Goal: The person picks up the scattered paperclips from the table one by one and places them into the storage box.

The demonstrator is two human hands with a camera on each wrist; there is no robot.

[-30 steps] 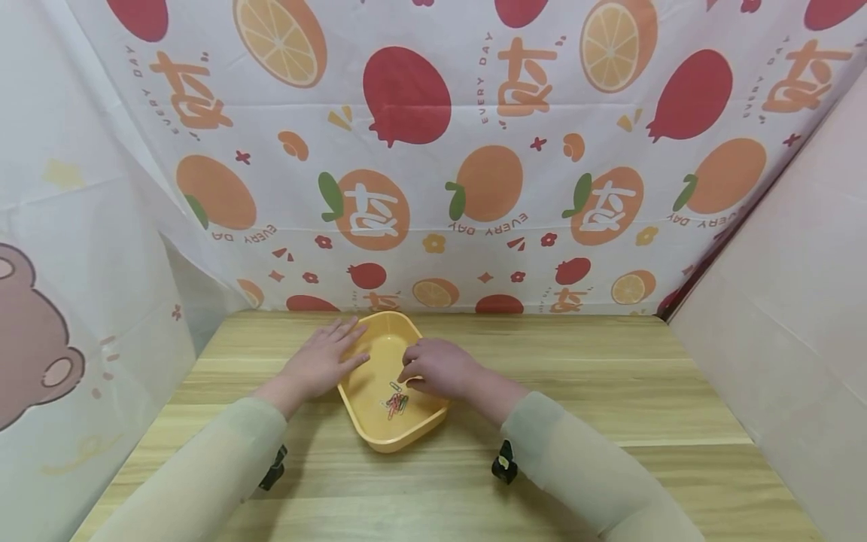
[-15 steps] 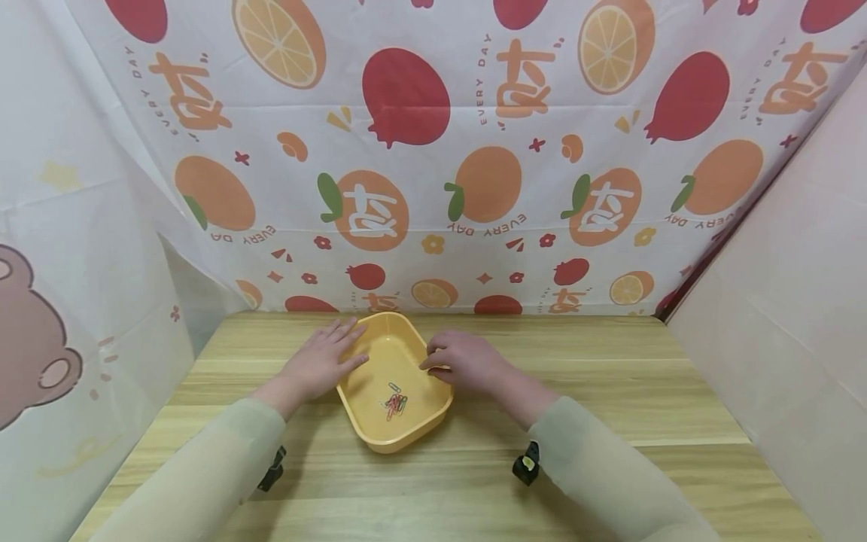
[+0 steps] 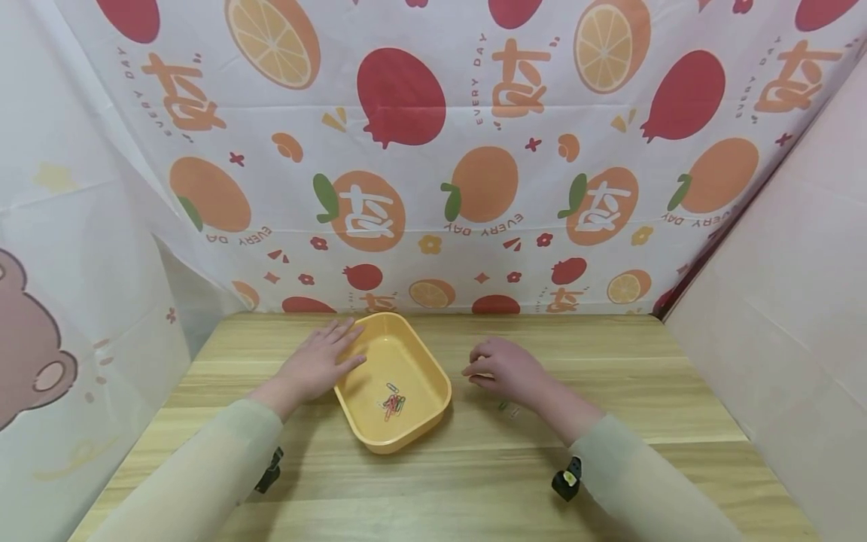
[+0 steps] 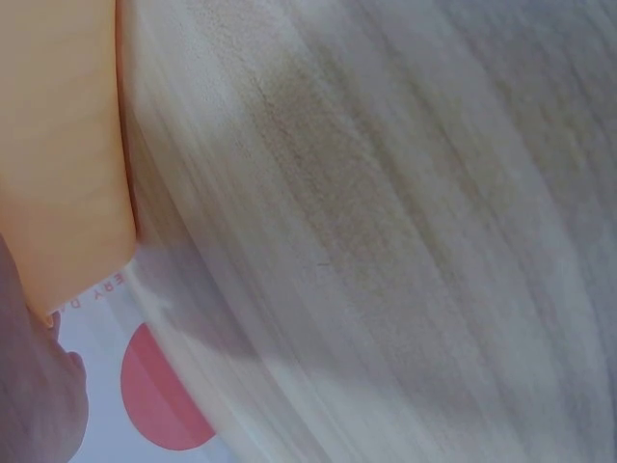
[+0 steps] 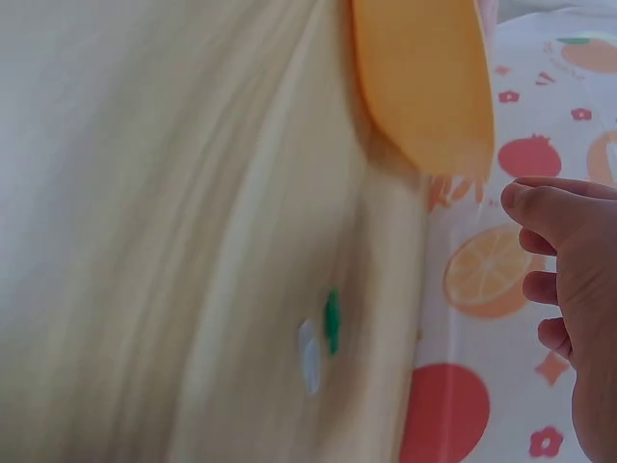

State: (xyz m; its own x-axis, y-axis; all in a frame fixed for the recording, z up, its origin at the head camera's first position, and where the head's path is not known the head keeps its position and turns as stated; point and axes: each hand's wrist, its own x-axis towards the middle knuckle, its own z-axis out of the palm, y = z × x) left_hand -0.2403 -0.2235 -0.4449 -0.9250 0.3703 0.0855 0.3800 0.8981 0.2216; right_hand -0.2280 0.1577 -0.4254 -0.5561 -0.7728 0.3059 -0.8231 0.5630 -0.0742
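Observation:
A yellow plastic tray point(image 3: 423, 357) stands on the wooden table, with a small heap of coloured paper clips point(image 3: 393, 404) in its near part. My left hand point(image 3: 318, 365) rests on the tray's left rim with its fingers spread and straight. To the right of the tray, above the table, is my right hand point(image 3: 511, 369). Its thumb and forefinger tips meet point(image 5: 515, 196) and the other fingers are curled; whether something tiny is between the tips cannot be made out. A green paper clip point(image 5: 332, 321) and a whitish one point(image 5: 308, 357) lie on the table below it.
A white cloth with fruit prints point(image 3: 433, 188) hangs along the table's back edge. Pale cloth walls flank the left point(image 3: 81, 226) and right point(image 3: 779, 301) sides. Wooden tabletop point(image 3: 609, 361) extends right of the tray.
My right hand has come out of the tray and moved right over the table. The two paper clips there have come into view. My left hand stays on the rim.

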